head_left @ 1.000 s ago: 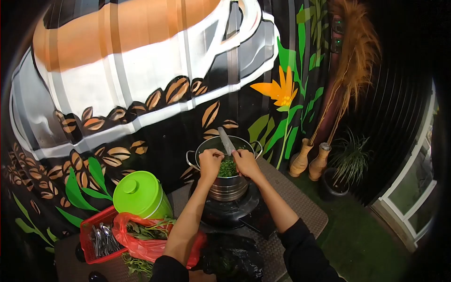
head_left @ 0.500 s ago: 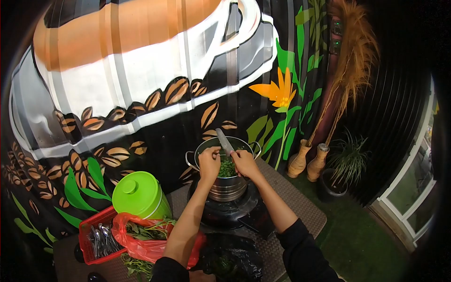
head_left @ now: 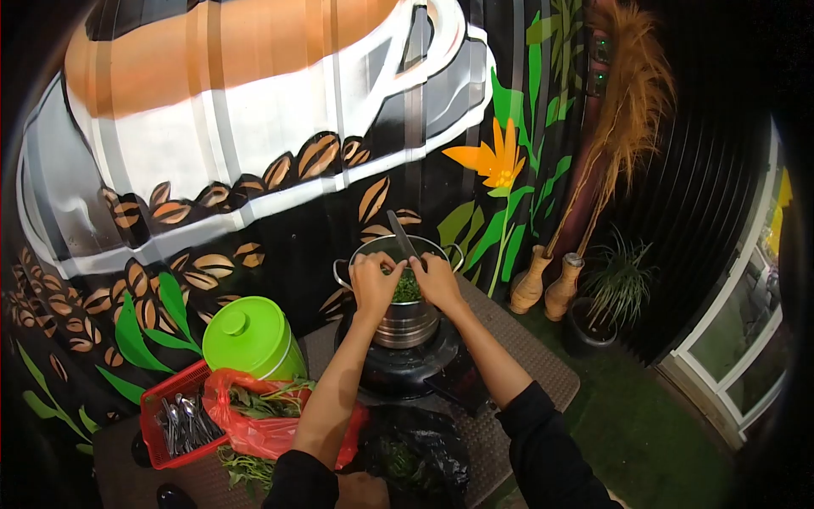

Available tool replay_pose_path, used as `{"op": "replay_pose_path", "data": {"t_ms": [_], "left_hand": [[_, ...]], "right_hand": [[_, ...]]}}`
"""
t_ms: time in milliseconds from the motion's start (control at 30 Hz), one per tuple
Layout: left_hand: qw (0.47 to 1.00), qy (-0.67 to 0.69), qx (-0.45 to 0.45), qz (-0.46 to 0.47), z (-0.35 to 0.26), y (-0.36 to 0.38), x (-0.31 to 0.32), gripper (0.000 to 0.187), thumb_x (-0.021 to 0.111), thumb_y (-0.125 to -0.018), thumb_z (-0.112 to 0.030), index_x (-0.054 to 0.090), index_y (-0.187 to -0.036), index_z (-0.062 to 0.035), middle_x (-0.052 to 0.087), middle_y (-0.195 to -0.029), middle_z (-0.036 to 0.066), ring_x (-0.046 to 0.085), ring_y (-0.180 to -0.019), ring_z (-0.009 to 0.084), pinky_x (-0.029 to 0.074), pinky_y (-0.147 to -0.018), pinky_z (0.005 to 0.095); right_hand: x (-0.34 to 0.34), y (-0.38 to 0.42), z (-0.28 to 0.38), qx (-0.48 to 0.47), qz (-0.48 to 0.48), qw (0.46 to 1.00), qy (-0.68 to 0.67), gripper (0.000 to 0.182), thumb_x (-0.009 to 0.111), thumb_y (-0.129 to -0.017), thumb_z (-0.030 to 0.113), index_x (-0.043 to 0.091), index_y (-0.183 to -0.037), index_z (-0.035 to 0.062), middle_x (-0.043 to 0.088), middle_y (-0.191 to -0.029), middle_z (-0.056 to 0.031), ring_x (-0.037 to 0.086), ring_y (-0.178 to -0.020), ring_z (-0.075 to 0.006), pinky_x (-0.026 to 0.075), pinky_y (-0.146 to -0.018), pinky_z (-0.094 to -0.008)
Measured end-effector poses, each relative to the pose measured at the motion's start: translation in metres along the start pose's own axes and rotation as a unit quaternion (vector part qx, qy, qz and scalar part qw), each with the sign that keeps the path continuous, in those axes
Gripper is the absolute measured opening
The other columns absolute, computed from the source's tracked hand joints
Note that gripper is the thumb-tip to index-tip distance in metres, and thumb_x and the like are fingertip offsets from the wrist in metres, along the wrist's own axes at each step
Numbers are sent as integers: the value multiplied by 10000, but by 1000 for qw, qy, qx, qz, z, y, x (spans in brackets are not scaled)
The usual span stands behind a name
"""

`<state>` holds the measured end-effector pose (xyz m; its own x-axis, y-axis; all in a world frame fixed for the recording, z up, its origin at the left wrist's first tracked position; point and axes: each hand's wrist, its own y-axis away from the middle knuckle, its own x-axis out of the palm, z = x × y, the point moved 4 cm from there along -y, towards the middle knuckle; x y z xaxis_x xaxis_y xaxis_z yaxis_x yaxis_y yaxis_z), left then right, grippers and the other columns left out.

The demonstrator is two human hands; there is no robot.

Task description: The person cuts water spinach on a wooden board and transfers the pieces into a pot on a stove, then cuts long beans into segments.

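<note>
A steel pot [head_left: 409,327] with two side handles sits on a black stove [head_left: 405,371], and chopped green leaves [head_left: 409,288] lie inside it. Over the pot's opening, my right hand [head_left: 434,278] is closed around a knife [head_left: 401,234], whose blade points up and toward the wall. My left hand [head_left: 376,280] is closed close beside it, thumb and fingers pinched near the knife. Whatever it pinches is too small or hidden to make out. The knife's handle is covered by my right hand.
Left of the stove stand a lime-green lidded bucket [head_left: 275,360], a red basket [head_left: 161,441] of cutlery and a red plastic bag [head_left: 267,437] with leafy stems. A black plastic bag [head_left: 441,450] lies in front. Vases [head_left: 527,288] and a potted plant [head_left: 593,335] stand right.
The view has shifted slightly. My two hands are closer together over the pot, with the left hand turned more toward the knife. The knife stays in my right hand.
</note>
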<state>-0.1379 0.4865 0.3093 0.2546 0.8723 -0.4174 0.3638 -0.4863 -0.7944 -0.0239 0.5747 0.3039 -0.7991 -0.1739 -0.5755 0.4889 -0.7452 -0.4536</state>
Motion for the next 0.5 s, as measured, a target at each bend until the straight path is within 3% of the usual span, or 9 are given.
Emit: {"op": "replay_pose_path", "data": {"t_ms": [33,133,167,267,300,333,400,500], "left_hand": [[1000,23,10,-12,-1,1,-5,155,679,-652,12,656,-804,-13,633,-775,130,586,-722,269,458,-695,358],[994,102,8,-25,-2,7,-20,296,670,-657,76,601,-931,-11,599,-847,111,593,-730,221,479,-660,328],[985,170,-20,-34,-7,10,-32,259,653,-673,89,607,-910,-4,601,-847,98,597,-754,194,490,-638,304],[961,271,-52,-31,-19,33,-74,141,637,-732,82,621,-853,11,616,-846,53,594,-815,121,499,-588,237],[944,314,-98,-25,-22,42,-90,100,653,-738,60,622,-821,15,619,-828,60,600,-798,121,503,-605,235],[923,354,-147,-19,-22,56,-105,68,668,-743,39,623,-789,18,623,-811,68,606,-781,121,508,-623,233],[915,368,-167,-9,-25,87,-134,64,674,-765,12,625,-805,3,629,-793,36,583,-779,85,485,-641,216],[872,442,-206,36,-19,150,-167,108,686,-783,-37,616,-866,-34,596,-794,-23,525,-723,49,412,-661,182]], "right_hand": [[-5,6,6,18,6,999,29,404,487,-892,321,597,-822,-61,615,-776,-273,600,-768,-425,476,-686,-472],[-7,23,14,15,-5,999,38,393,491,-887,320,604,-840,-53,616,-773,-269,603,-767,-422,476,-684,-471],[-3,27,11,-47,-63,995,54,395,498,-896,295,558,-733,-60,539,-537,-197,578,-523,-330,433,-553,-411],[-1,42,5,-18,-68,997,-11,401,495,-903,297,544,-719,-56,533,-527,-185,571,-490,-312,429,-528,-406],[-3,50,8,-59,-118,991,29,392,491,-910,291,534,-719,-48,522,-503,-160,559,-440,-271,425,-490,-385],[-4,59,13,-32,-96,995,5,379,488,-915,289,540,-739,-42,514,-489,-134,538,-403,-225,414,-456,-357],[-8,85,27,33,-33,999,-17,426,482,-893,358,584,-856,-53,603,-777,-258,582,-778,-421,446,-688,-459],[-9,137,57,5,-76,996,-39,422,506,-885,377,575,-840,-37,595,-712,-226,579,-719,-413,435,-644,-440]]}}
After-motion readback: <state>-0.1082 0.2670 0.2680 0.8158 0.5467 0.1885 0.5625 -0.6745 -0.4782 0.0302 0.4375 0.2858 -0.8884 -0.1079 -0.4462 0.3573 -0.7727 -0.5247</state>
